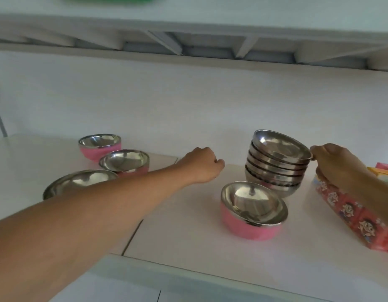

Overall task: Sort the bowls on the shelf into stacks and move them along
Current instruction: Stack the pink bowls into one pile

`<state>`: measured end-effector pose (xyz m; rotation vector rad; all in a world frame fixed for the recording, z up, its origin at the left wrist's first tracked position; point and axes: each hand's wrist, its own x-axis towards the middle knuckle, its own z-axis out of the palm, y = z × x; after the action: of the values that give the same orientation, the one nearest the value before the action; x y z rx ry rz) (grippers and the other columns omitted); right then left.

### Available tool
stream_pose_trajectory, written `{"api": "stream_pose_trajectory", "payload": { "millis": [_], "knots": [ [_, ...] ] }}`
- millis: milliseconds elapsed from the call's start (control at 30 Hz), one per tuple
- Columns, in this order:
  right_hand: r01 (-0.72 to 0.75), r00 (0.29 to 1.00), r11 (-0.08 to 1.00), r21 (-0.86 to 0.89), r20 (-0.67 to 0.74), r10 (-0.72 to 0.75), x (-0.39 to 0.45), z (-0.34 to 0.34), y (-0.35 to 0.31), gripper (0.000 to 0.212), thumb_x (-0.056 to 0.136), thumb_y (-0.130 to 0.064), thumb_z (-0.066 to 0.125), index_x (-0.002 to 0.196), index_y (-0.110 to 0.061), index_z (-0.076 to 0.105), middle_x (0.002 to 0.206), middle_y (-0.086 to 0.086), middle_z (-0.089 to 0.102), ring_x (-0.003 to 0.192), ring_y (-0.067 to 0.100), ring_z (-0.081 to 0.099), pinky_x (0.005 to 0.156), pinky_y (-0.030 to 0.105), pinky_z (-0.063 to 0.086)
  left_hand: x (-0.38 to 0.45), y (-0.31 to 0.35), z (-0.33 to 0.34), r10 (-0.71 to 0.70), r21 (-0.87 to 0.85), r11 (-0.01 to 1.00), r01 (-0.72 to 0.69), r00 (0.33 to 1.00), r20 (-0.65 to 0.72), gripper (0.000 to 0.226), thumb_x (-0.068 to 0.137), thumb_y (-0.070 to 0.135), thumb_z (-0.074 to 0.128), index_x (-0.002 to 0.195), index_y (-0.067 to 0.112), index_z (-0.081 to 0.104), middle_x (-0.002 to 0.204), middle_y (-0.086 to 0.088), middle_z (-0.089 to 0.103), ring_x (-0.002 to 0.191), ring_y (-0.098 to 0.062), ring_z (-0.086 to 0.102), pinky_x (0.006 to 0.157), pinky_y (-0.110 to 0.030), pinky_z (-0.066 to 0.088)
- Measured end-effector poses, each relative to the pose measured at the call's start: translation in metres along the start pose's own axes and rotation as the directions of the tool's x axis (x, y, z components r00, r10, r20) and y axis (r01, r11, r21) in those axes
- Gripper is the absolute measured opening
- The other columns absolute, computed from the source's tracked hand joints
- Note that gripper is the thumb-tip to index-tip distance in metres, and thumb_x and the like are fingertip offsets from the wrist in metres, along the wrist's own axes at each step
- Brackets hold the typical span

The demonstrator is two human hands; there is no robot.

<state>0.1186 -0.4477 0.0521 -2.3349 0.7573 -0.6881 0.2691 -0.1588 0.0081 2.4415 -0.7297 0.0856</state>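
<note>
A tilted stack of several steel bowls stands at the right of the white shelf. My right hand pinches the rim of the top bowl. In front of the stack sits a pink bowl with a steel inside. My left hand hovers over the shelf's middle, fingers curled shut and holding nothing. To the left stand two more pink bowls, a far pink bowl and a near pink bowl. A plain steel bowl is partly hidden by my left forearm.
A red patterned box lies at the right under my right forearm, with colourful packets behind it. Another shelf hangs overhead. A white wall closes the back.
</note>
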Motion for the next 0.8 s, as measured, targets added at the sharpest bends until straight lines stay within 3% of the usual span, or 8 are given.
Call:
{"api": "stream_pose_trajectory", "payload": {
  "millis": [67, 133, 200, 300, 500, 567, 733, 800],
  "knots": [
    [0.016, 0.999, 0.999, -0.028, -0.033, -0.017, -0.004, 0.001, 0.008, 0.040, 0.085, -0.046, 0.044, 0.085, -0.016, 0.070, 0.048, 0.002, 0.068, 0.051, 0.029, 0.059, 0.055, 0.032, 0.044, -0.011, -0.004, -0.003, 0.015, 0.102, 0.995, -0.014, 1.000, -0.016, 0.053, 0.104, 0.043, 0.050, 0.061, 0.014, 0.048, 0.061, -0.013, 0.061, 0.053, -0.027, 0.051, 0.058, -0.036, 0.047],
    [0.045, 0.998, 0.997, -0.060, -0.050, -0.048, -0.010, -0.001, 0.018, 0.042, 0.078, -0.049, 0.044, 0.080, -0.018, 0.072, 0.062, 0.009, 0.073, 0.061, 0.034, 0.066, 0.059, 0.036, 0.049, -0.027, -0.006, -0.006, 0.002, 0.155, 0.988, 0.002, 1.000, -0.024, 0.052, 0.105, 0.042, 0.050, 0.061, 0.016, 0.040, 0.058, -0.004, 0.047, 0.052, -0.026, 0.043, 0.055, -0.031, 0.036],
    [0.085, 0.996, 0.989, -0.123, 0.037, -0.081, -0.014, -0.003, 0.029, 0.041, 0.074, -0.051, 0.045, 0.078, -0.023, 0.074, 0.069, 0.010, 0.075, 0.065, 0.035, 0.070, 0.067, 0.041, 0.057, -0.046, -0.006, -0.008, -0.023, 0.179, 0.984, 0.028, 0.999, -0.030, 0.049, 0.105, 0.040, 0.051, 0.064, 0.015, 0.043, 0.060, -0.004, 0.049, 0.053, -0.026, 0.046, 0.056, -0.030, 0.036],
    [0.094, 0.980, 0.978, -0.184, 0.191, -0.059, -0.021, -0.003, 0.045, 0.019, 0.086, -0.050, 0.059, 0.077, -0.046, 0.075, 0.054, 0.009, 0.073, 0.041, 0.030, 0.065, 0.054, 0.038, 0.060, -0.076, -0.002, -0.012, -0.055, 0.216, 0.974, 0.062, 0.998, -0.037, 0.050, 0.106, 0.040, 0.051, 0.063, 0.013, 0.048, 0.065, -0.007, 0.054, 0.055, -0.026, 0.048, 0.054, -0.030, 0.035],
    [0.195, 0.922, 0.975, -0.108, 0.358, -0.145, -0.078, -0.011, 0.043, 0.021, 0.101, -0.032, 0.067, 0.086, -0.020, 0.076, 0.053, 0.005, 0.073, 0.036, 0.017, 0.060, 0.038, 0.023, 0.048, -0.128, 0.016, -0.012, -0.148, 0.259, 0.952, 0.163, 0.986, -0.076, 0.053, 0.103, 0.045, 0.049, 0.064, 0.010, 0.056, 0.075, -0.011, 0.065, 0.068, -0.032, 0.065, 0.061, -0.031, 0.046],
    [0.226, 0.899, 0.971, -0.077, 0.400, -0.177, -0.092, -0.013, 0.046, 0.021, 0.099, -0.028, 0.066, 0.087, -0.014, 0.076, 0.055, 0.005, 0.074, 0.041, 0.019, 0.062, 0.041, 0.026, 0.051, -0.146, 0.021, -0.009, -0.159, 0.315, 0.932, 0.178, 0.984, -0.085, 0.053, 0.102, 0.049, 0.047, 0.066, 0.012, 0.057, 0.081, -0.012, 0.066, 0.078, -0.035, 0.070, 0.067, -0.033, 0.051],
    [0.265, 0.851, 0.964, -0.010, 0.473, -0.229, -0.122, -0.019, 0.050, 0.022, 0.099, -0.024, 0.061, 0.092, -0.008, 0.075, 0.072, 0.014, 0.079, 0.057, 0.028, 0.068, 0.066, 0.043, 0.062, -0.187, 0.030, -0.006, -0.186, 0.347, 0.914, 0.209, 0.978, -0.099, 0.049, 0.102, 0.044, 0.050, 0.064, 0.015, 0.057, 0.075, -0.010, 0.068, 0.069, -0.032, 0.068, 0.055, -0.030, 0.037],
    [0.246, 0.844, 0.969, 0.023, 0.485, -0.226, -0.130, -0.020, 0.051, 0.023, 0.100, -0.025, 0.061, 0.093, -0.008, 0.075, 0.071, 0.014, 0.079, 0.056, 0.028, 0.067, 0.067, 0.043, 0.061, -0.202, 0.033, -0.010, -0.187, 0.353, 0.911, 0.213, 0.976, -0.107, 0.047, 0.102, 0.040, 0.052, 0.064, 0.013, 0.057, 0.074, -0.012, 0.069, 0.069, -0.034, 0.068, 0.054, -0.030, 0.038]
  ]
}}
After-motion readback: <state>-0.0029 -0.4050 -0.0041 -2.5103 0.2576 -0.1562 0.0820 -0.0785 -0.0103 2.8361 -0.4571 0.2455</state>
